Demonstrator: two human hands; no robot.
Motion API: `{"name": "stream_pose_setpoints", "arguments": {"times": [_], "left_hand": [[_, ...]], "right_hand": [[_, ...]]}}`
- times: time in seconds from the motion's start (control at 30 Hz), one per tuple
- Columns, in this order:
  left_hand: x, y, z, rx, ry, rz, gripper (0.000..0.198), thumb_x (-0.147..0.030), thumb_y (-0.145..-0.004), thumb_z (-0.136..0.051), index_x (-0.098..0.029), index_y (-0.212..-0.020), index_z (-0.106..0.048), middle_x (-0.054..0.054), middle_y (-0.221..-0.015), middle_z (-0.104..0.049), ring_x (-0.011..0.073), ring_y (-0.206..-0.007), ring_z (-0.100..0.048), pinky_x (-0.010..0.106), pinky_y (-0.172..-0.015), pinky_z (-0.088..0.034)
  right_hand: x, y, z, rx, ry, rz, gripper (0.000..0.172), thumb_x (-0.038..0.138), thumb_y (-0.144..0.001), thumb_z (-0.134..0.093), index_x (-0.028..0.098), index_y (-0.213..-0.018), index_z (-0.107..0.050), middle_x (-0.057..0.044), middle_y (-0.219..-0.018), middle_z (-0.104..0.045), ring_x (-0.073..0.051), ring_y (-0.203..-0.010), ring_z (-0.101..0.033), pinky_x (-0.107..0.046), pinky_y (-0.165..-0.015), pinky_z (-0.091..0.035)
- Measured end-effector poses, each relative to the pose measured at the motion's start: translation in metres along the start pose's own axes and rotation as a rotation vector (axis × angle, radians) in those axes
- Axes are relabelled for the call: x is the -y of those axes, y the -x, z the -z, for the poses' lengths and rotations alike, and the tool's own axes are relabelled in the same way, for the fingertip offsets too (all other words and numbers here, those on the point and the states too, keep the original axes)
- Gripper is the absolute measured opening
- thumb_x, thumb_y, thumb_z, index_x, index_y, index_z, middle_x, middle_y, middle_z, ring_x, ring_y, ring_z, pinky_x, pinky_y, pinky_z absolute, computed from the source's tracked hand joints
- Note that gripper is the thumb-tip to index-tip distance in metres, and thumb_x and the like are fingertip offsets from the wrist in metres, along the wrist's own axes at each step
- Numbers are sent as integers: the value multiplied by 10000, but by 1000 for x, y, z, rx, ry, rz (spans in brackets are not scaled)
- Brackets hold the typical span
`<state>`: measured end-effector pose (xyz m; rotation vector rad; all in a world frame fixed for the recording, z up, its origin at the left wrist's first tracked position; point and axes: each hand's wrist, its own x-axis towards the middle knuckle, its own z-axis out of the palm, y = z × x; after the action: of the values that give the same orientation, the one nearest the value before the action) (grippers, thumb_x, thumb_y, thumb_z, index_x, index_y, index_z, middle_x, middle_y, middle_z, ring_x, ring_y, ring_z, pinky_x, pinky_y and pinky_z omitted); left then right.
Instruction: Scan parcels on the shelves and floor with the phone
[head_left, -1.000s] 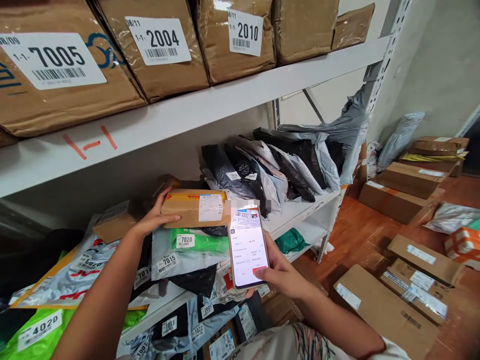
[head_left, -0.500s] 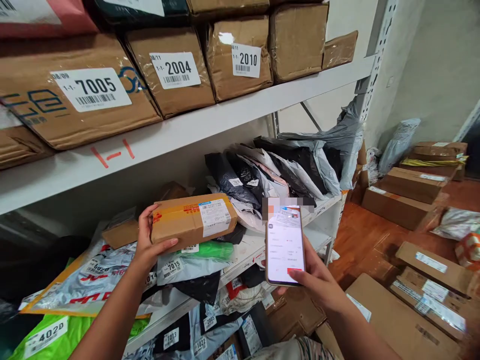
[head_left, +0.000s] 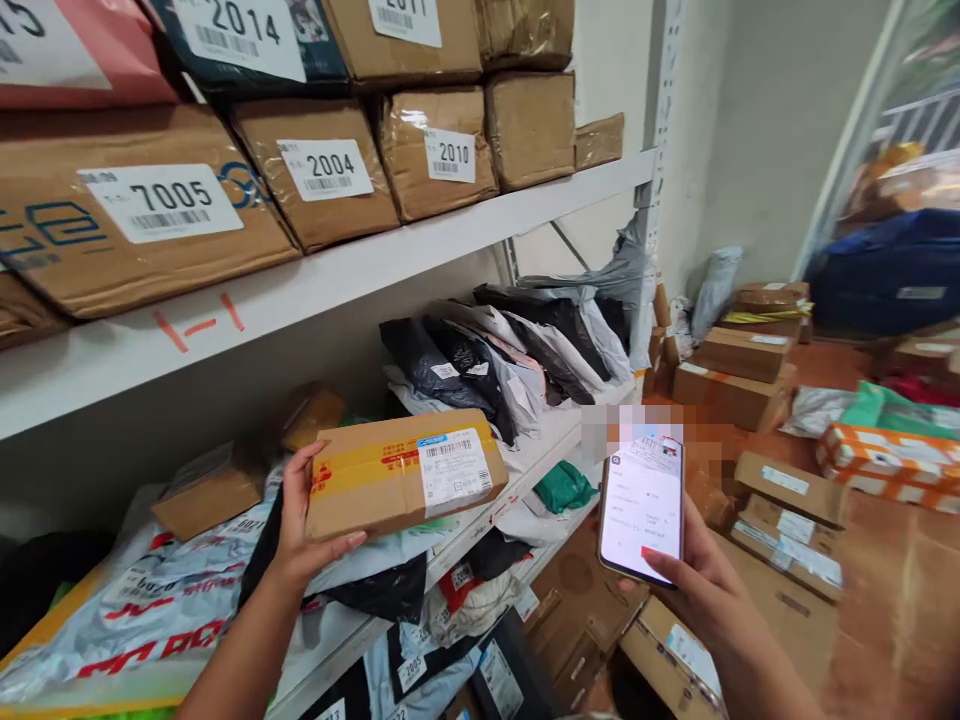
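Note:
My left hand (head_left: 311, 515) grips one end of a long brown cardboard box (head_left: 375, 490), thumb in front and fingers behind. Yellow tape runs along the box, and a white shipping label (head_left: 456, 472) faces me on its right part. It is held up over the lower shelf. To its right, my right hand (head_left: 694, 560) is closed round a smartphone (head_left: 641, 510) with a lit white screen, the thumb at a red button near the bottom. Part of the screen's top is blurred out. Below the box lie a pale bag and a black bag (head_left: 386, 590).
A white shelf beam (head_left: 315, 290) crosses above, bearing numbered boxes such as 7005 (head_left: 180, 205) and 2004 (head_left: 326, 170). Dark and white mailer bags (head_left: 525, 345) lean in a row on the lower shelf. Cardboard boxes (head_left: 731, 385) and an orange-and-white parcel (head_left: 892, 465) lie on the floor at right.
The view has swung to the right, showing more floor and a doorway. The box and the phone sit further right in the picture, each still in the same hand.

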<state>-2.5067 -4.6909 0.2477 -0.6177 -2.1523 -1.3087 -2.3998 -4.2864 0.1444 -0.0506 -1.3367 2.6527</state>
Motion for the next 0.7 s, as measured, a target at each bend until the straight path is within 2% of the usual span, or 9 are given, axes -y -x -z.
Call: {"name": "stream_pose_setpoints", "arguments": {"times": [0.13,0.23,0.4,0.53,0.63,0.7], "left_hand": [[5,-1,-26,66,74,-31,1058,-543,-468,-829,-317,-1373,-329,79,-1361,-380,362,-1276,-397,569,-1095,-341],[2,1,-53,88,121,-51,1055,-534,-455,-834,-335,-1368,-343,64,-1364,-384,363,-1281,-392,584,-1108,-325],[-25,9,-104,116,183,-30,1043,-533,-472,-832,-377,-1373,-331,54,-1350,-391,357,-1257,-409,608,-1108,-311],[-75,12,-153,81,97,-156,1025,-514,-484,-827,-371,-1370,-332,66,-1323,-403,383,-1231,-418,658,-1057,-331],[-136,10,-205,32,-38,-332,1010,-462,-488,-832,-386,-1352,-314,72,-1366,-360,394,-1280,-372,644,-1043,-351],[-184,4,-245,-7,-168,-490,1005,-416,-463,-848,-372,-1319,-324,86,-1376,-326,394,-1295,-352,614,-1042,-361]], "right_hand": [[-8,37,24,-150,31,48,810,297,-771,-726,375,-1457,-302,-103,-1270,-574,-275,-868,-630,-343,-538,-570],[-6,65,44,-249,53,56,839,308,-778,-724,373,-1478,-266,-102,-1224,-602,-267,-823,-624,-356,-550,-570],[21,98,95,-333,43,42,915,310,-720,-777,396,-1476,-269,-110,-1332,-543,-293,-877,-629,-378,-559,-568],[60,112,155,-296,-66,24,990,371,-699,-764,383,-1502,-185,-132,-1378,-512,-338,-896,-642,-442,-583,-569],[96,118,209,-236,-129,35,1069,436,-678,-738,375,-1516,-76,-149,-1313,-573,-365,-840,-659,-470,-558,-556],[124,123,248,-225,-111,0,1075,434,-667,-733,367,-1516,-76,-156,-1306,-583,-381,-838,-668,-482,-571,-555]]}}
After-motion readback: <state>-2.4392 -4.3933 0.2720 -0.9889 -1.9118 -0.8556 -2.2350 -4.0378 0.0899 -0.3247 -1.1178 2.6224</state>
